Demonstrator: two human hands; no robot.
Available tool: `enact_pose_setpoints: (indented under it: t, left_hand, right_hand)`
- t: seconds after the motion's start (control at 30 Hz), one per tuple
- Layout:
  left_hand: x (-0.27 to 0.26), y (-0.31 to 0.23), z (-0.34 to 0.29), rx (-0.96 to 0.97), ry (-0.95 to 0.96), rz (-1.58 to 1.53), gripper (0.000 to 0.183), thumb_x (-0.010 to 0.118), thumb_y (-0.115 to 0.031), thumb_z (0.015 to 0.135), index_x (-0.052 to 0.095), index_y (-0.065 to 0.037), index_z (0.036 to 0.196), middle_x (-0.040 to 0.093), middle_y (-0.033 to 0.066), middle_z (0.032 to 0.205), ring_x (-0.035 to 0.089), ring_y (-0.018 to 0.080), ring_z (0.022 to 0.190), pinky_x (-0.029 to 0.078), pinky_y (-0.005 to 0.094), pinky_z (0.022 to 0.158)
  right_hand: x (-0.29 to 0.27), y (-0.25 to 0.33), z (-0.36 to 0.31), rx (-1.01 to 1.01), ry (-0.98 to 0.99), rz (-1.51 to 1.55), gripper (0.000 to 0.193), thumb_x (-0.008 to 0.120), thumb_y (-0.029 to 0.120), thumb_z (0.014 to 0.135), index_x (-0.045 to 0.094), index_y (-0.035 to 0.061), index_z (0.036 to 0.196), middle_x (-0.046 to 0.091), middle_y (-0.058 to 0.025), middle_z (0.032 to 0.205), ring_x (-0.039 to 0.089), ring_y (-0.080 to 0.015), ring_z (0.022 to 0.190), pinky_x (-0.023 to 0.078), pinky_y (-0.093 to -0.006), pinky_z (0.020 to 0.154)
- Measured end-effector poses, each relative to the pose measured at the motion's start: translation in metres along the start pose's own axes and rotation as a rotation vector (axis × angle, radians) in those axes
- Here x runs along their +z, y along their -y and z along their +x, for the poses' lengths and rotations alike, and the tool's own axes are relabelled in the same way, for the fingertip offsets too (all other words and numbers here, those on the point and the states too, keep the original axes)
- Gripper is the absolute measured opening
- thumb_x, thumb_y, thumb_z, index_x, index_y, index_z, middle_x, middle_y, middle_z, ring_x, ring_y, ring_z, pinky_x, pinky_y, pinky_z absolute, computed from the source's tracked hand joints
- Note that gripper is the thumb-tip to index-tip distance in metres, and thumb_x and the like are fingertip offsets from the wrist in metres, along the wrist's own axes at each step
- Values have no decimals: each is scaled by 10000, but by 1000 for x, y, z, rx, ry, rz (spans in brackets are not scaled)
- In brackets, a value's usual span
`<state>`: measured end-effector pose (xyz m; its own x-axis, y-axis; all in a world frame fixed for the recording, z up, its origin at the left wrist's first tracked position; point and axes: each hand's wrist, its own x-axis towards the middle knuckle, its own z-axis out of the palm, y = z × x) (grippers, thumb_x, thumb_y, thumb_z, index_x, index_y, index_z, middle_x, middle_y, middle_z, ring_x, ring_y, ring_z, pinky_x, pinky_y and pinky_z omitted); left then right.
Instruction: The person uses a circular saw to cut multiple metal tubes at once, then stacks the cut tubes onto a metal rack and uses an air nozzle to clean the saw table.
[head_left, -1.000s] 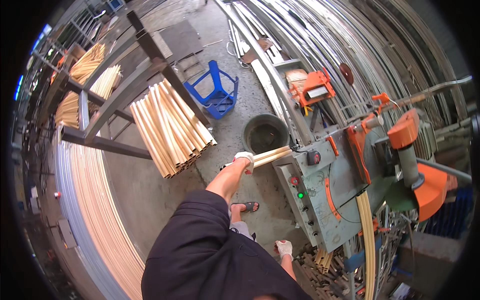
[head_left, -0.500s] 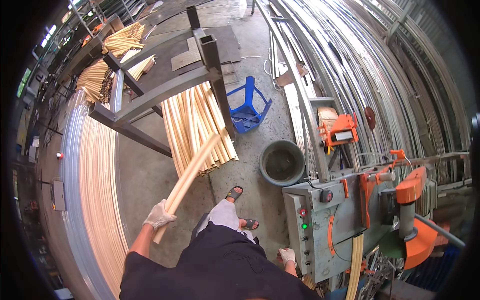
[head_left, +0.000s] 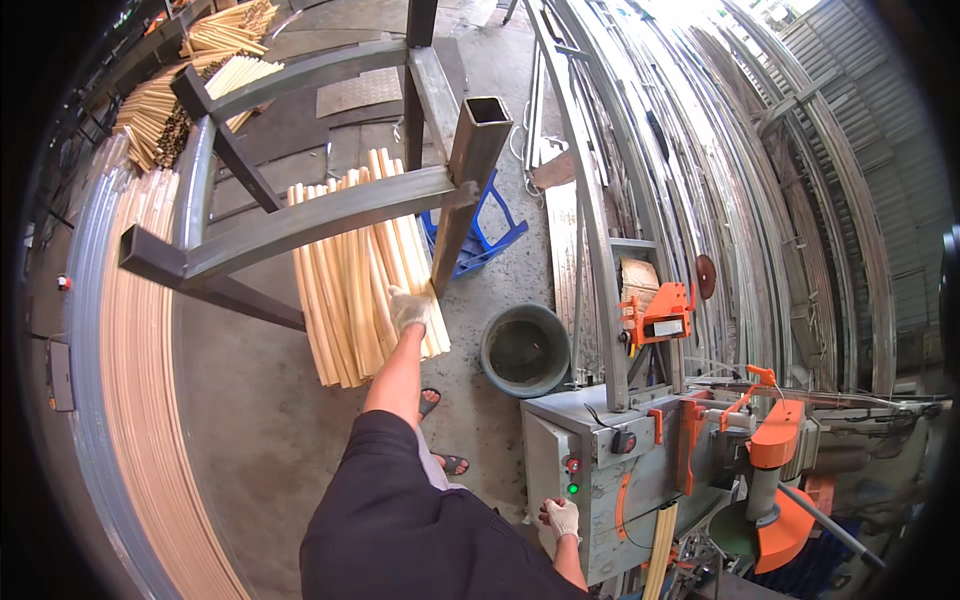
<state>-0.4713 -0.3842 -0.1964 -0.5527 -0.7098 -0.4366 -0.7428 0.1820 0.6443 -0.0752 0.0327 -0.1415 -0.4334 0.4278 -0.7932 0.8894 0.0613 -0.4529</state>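
My left hand (head_left: 409,311), in a pale glove with bare fingertips, reaches out over a stack of long wood-coloured strips (head_left: 345,300). It rests at the stack's right side, fingers stretched out and nothing gripped. In a similar glove, my right hand (head_left: 562,518) hangs by the grey cabinet of a saw machine (head_left: 660,440), just below its red button and lit green button (head_left: 573,489). Its fingers are curled in, with nothing visible in them. More strips (head_left: 661,550) stick out at the machine's lower front.
A heavy steel frame (head_left: 330,228) stands around and over the stack. Behind its post is a blue plastic stool (head_left: 490,235). A dark round tub (head_left: 525,350) sits by the machine. Long metal profiles fill the right-hand rack (head_left: 700,200); bundled strips (head_left: 150,320) lie at left.
My left hand has gone forward from my side to the stack, and the strips it held have been let go there. My right hand has risen slightly beside the machine. The view has shifted.
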Motion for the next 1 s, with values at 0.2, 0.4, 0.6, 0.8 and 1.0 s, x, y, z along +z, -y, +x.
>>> enact_pose_setpoints:
  t: [0.2, 0.4, 0.6, 0.8, 1.0]
  left_hand:
    - [54, 17, 15, 358, 0, 415, 919, 817, -271, 687, 337, -62, 1442, 400, 244, 1445, 476, 440, 1255, 404, 473, 1052]
    - [72, 31, 6, 492, 84, 405, 1013, 862, -272, 641, 285, -139, 1463, 258, 310, 1512, 322, 504, 1365, 325, 522, 1122]
    - [20, 22, 20, 564, -3, 442, 1075, 861, -408, 643, 292, 24, 1447, 295, 290, 1503, 304, 438, 1402, 294, 495, 1148]
    - [-61, 101, 48, 147, -100, 518, 896, 852, -316, 644, 405, 31, 1339, 521, 260, 1239, 560, 377, 1135, 483, 450, 960]
    - [-62, 102, 54, 128, -101, 317, 636, 807, -177, 594, 495, 18, 1114, 651, 231, 954, 668, 387, 876, 558, 433, 779]
  right_hand:
    - [24, -44, -14, 106, -8, -64, 192, 684, 187, 865, 690, 4, 923, 674, -51, 735, 617, -126, 566, 506, -266, 517]
    - [73, -49, -42, 240, 129, -347, 202, 679, 217, 844, 702, 24, 899, 661, -52, 704, 592, -119, 539, 459, -277, 483]
    - [62, -19, -8, 149, 140, -172, 169, 644, 169, 846, 685, 12, 895, 647, -42, 712, 568, -107, 553, 455, -270, 491]
    - [62, 67, 4, -1, 23, -34, 183, 655, 170, 873, 685, 0, 934, 682, -58, 760, 620, -119, 559, 488, -264, 502]
    - [80, 33, 17, 68, 130, -116, 175, 656, 173, 869, 689, 11, 929, 666, -39, 727, 618, -108, 564, 482, -259, 510]
